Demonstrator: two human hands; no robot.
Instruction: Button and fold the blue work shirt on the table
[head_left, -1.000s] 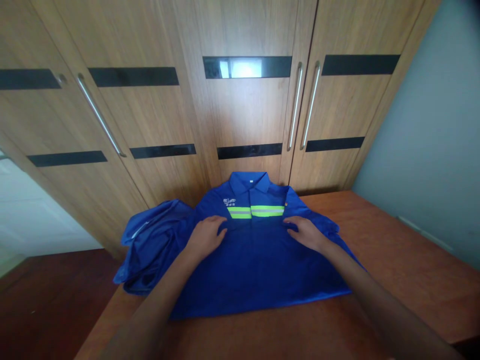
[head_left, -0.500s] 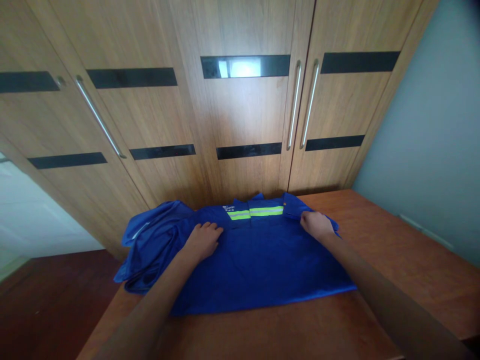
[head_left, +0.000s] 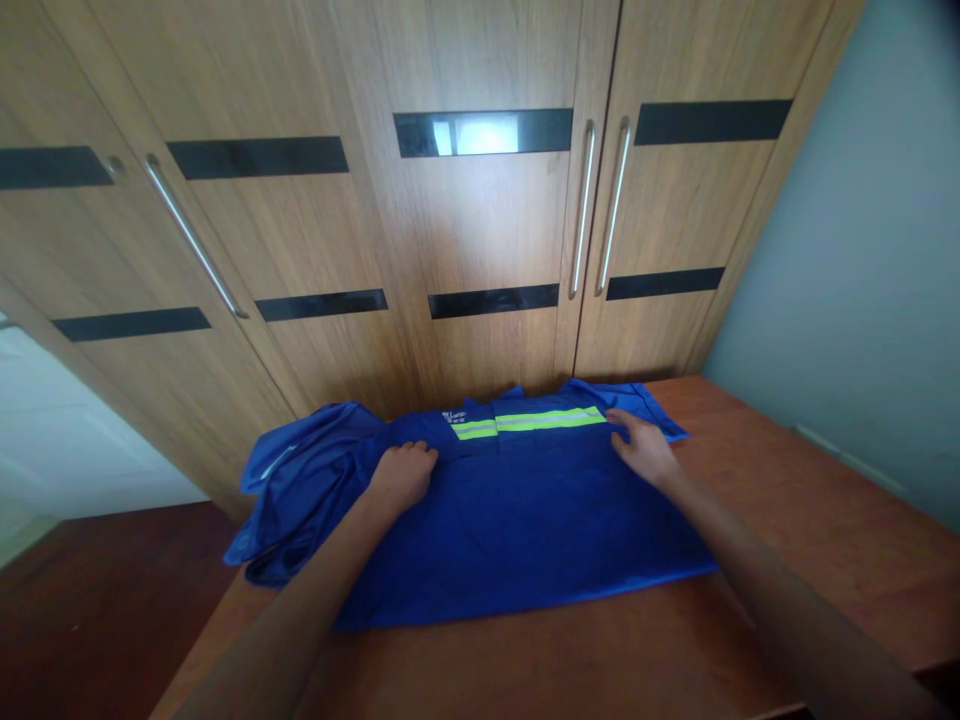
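Note:
A blue work jacket (head_left: pixel 525 520) is spread on the wooden table, its yellow-green reflective stripe (head_left: pixel 551 418) running across the chest and small white lettering to the left of it. My left hand (head_left: pixel 405 472) is closed, its fingers curled onto the cloth below the lettering. At the stripe's right end, my right hand (head_left: pixel 643 447) is open, thumb and fingers apart, over the jacket's right side. Whether its fingertips touch the fabric I cannot tell. A sleeve part (head_left: pixel 646 405) lies out flat beyond that hand.
Bunched blue clothing (head_left: pixel 311 480) lies at the table's left end. Behind the table (head_left: pixel 810 530) rises a wooden wardrobe (head_left: pixel 487 220) with long metal handles (head_left: pixel 583 210). A pale wall (head_left: pixel 862 250) stands on the right, and dark floor (head_left: pixel 127 600) shows on the left.
My right hand has let go of the folded-over cloth at the right. That part now lies turned outward, showing more of the stripe. My left hand has stayed nearly in place.

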